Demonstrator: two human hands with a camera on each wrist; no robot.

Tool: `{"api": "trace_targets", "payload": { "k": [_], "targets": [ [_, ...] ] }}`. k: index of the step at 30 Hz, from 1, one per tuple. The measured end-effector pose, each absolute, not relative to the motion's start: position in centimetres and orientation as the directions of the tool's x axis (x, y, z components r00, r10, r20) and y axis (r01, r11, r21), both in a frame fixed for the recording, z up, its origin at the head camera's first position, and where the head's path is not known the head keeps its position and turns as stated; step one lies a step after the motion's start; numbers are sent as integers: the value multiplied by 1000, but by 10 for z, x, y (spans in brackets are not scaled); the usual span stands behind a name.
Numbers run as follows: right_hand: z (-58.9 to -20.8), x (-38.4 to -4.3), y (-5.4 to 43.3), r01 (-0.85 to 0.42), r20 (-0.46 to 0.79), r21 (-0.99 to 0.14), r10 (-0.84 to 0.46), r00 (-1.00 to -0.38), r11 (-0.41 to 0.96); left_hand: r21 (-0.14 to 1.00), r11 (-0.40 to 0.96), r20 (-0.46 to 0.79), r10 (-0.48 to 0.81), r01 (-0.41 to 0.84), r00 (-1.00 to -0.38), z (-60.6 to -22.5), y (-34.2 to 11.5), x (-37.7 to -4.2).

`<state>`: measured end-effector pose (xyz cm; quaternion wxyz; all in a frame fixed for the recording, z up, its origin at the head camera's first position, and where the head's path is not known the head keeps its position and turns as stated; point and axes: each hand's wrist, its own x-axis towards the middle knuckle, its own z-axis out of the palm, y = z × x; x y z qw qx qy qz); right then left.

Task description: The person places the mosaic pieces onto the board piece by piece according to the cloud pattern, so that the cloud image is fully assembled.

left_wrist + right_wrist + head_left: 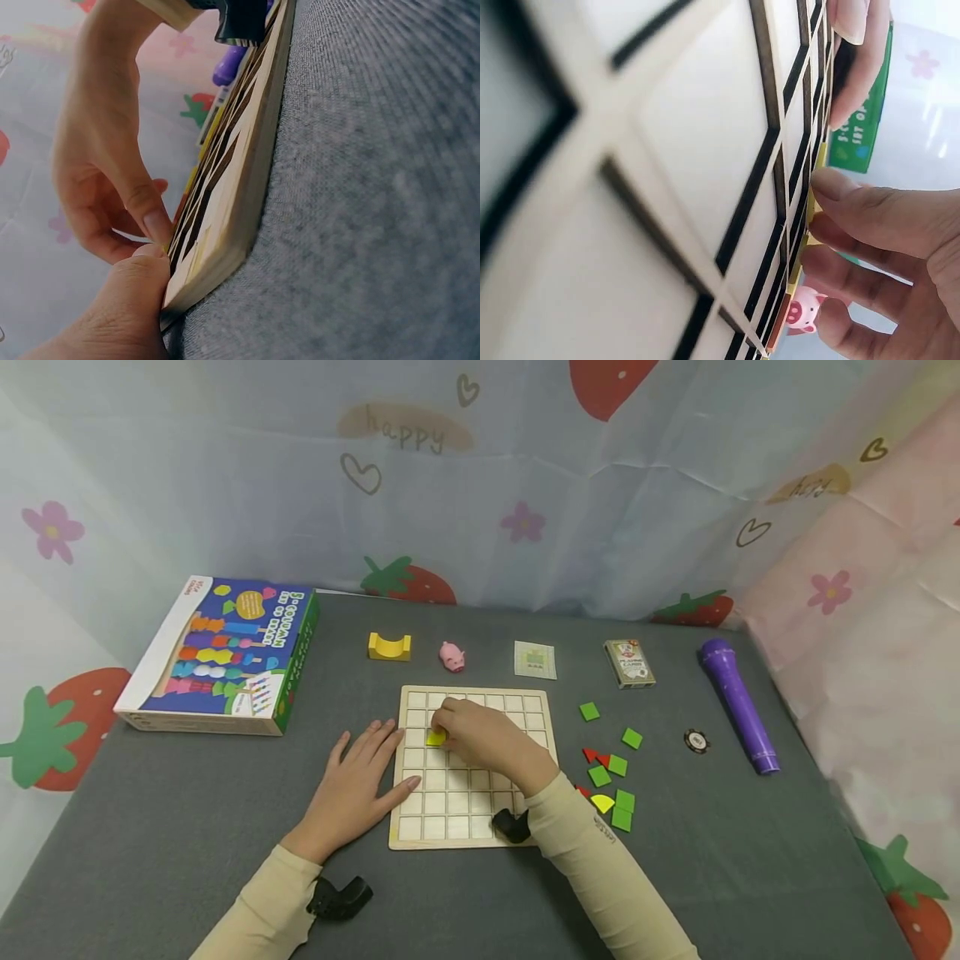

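A square wooden grid board (420, 843) lies on the grey table. My right hand (480, 739) reaches over its upper part, thumb and fingertips pinching a small yellow tile (435, 738) at the grid. The right wrist view shows thumb and forefinger of the right hand (885, 247) meeting at yellow pieces low on the board; the fingers hide part of them. Spread flat beside the board's left edge, my left hand (356, 785) rests with its thumb on the board and its fingertips at the edge. In the left wrist view, its thumb (127, 300) touches the board's corner.
Right of the board lie several green squares (599, 776), red triangles (590, 754) and a yellow piece (602, 803). Farther out are a poker chip (697, 741), purple microphone (738, 706), card box (630, 663), paper (535, 660), pink pig (452, 656), yellow block (389, 648) and game box (225, 656).
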<state>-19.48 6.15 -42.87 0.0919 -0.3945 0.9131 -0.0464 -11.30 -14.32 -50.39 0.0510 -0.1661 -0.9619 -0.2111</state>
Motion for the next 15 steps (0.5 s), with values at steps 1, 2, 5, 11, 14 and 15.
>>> {"api": "trace_targets", "payload": {
  "k": [1, 2, 5, 11, 14, 15],
  "targets": [
    [-428, -194, 61, -711, -134, -156, -728, -672, 685, 390, 855, 170, 298, 341, -939, -504, -143, -113],
    [-428, -194, 61, -711, -136, -156, -728, -672, 686, 390, 855, 172, 297, 342, -939, -504, -143, -113],
    [-426, -192, 61, -710, -138, -155, -727, -673, 687, 392, 853, 176, 297, 344, -939, -503, -143, -113],
    [-425, -191, 61, -722, -132, -140, -736, -664, 677, 391, 852, 185, 298, 349, -936, -502, -143, -112],
    [-425, -190, 61, -725, -124, -141, -739, -663, 674, 391, 851, 188, 298, 350, -936, -502, -143, -112],
    [-424, -190, 61, -725, -122, -142, -738, -663, 674, 392, 851, 190, 298, 350, -936, -502, -143, -112]
  ]
}}
